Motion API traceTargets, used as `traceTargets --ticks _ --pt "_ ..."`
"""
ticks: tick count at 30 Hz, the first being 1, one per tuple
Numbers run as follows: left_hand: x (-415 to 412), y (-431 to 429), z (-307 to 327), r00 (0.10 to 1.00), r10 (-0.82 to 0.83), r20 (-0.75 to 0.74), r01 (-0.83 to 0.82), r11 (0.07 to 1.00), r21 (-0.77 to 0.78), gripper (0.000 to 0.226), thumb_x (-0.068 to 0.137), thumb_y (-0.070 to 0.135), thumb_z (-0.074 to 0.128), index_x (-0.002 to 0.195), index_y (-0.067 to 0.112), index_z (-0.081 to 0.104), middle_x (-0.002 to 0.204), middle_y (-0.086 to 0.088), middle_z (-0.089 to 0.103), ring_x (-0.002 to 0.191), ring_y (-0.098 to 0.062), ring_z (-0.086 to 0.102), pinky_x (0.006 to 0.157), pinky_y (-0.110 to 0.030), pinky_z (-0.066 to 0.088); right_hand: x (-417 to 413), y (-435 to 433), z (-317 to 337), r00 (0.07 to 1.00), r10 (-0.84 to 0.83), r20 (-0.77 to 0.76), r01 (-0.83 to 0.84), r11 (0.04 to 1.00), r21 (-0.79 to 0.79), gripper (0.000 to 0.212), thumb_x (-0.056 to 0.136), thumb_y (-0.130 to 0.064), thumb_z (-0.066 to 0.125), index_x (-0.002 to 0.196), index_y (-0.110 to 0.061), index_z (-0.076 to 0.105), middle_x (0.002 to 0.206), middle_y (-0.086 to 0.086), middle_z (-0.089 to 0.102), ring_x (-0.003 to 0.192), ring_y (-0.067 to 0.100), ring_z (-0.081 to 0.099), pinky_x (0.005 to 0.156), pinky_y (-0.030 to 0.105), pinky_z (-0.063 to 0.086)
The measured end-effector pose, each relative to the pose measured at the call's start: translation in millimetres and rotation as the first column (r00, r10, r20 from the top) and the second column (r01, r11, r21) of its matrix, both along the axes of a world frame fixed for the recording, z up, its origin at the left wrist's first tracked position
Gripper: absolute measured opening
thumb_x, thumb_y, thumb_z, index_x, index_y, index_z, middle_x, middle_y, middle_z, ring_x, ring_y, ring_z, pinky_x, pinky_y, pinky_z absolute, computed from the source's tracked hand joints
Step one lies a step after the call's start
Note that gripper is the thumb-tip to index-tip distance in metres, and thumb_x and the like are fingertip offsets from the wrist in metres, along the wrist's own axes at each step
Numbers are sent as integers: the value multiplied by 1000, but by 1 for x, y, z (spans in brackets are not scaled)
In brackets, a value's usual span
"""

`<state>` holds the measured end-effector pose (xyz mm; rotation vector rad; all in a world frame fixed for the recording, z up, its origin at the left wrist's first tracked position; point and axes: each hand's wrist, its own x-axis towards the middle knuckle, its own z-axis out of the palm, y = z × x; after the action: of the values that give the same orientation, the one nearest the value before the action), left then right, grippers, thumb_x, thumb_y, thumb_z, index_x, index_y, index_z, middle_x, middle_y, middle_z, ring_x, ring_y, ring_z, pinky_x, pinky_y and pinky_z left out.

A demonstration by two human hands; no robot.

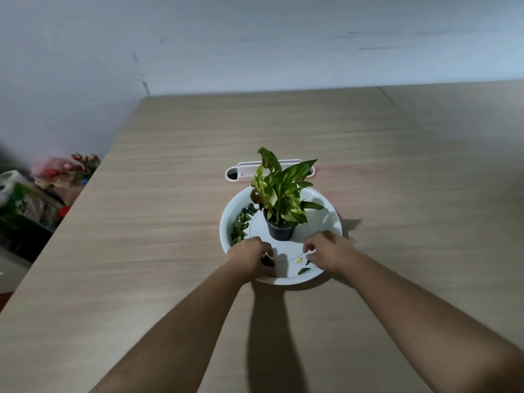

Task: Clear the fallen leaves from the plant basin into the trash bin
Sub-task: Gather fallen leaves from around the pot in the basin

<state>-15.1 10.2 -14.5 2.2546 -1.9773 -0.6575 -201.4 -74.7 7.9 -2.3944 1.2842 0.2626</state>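
A white round basin (pixel 330 211) sits mid-table with a small potted plant (pixel 280 194) in a black pot at its centre. Fallen green leaves (pixel 241 222) lie in a strip along the basin's left inner wall, and two or three small leaf bits (pixel 302 270) rest near the front rim. My left hand (pixel 251 258) is over the front-left rim, fingers closed around something dark that looks like leaf pieces. My right hand (pixel 326 249) hovers over the front-right of the basin, fingers curled and pinching just above the small bits. No trash bin is in view.
The wooden table (pixel 170 194) stretches wide around the basin. A white cable grommet with a lid (pixel 241 173) lies just behind the plant. Off the table's left edge stand bags, a paper roll and artificial flowers (pixel 82 163) on the floor.
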Motion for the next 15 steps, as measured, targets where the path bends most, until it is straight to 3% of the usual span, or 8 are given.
traceTargets --ticks 3,6,9,13,15 --pt "-7 -6 -7 998 2 66 -7 998 69 30 76 39 67 103 28 62 112 -6 56 105 -26 56 81 -37 51 12 0 -14 993 99 -65 -98 995 14 31 75 -39 71 100 -23 63 109 0 66 98 21 62 81 33 50" --pt "-8 -12 -13 997 12 78 -21 994 109 28 74 37 68 99 25 61 108 -8 54 100 -28 57 77 -37 50 18 -3 -23 983 148 -109 -149 989 -4 33 72 -39 75 96 -21 61 108 2 64 97 24 61 78 34 50" --pt "-6 -14 -18 995 -7 96 -5 992 122 30 72 35 72 97 21 61 106 -9 55 98 -29 58 71 -35 49 19 -7 -31 982 154 -108 -152 988 26 30 71 -27 79 90 -17 59 104 3 63 101 25 60 83 38 53" --pt "-4 -16 -23 1000 3 -5 -2 993 120 23 70 27 75 89 18 66 101 -8 59 94 -27 59 70 -32 47 20 -10 -39 995 95 28 -98 985 139 14 75 -2 73 86 -5 65 86 2 54 64 12 57 61 24 48" --pt "-4 -17 -25 998 7 -65 1 994 111 20 70 21 76 87 13 70 99 -10 64 92 -27 61 73 -31 48 20 -11 -42 996 74 49 -82 983 167 8 76 3 69 84 -1 69 83 8 65 65 17 59 65 25 51"
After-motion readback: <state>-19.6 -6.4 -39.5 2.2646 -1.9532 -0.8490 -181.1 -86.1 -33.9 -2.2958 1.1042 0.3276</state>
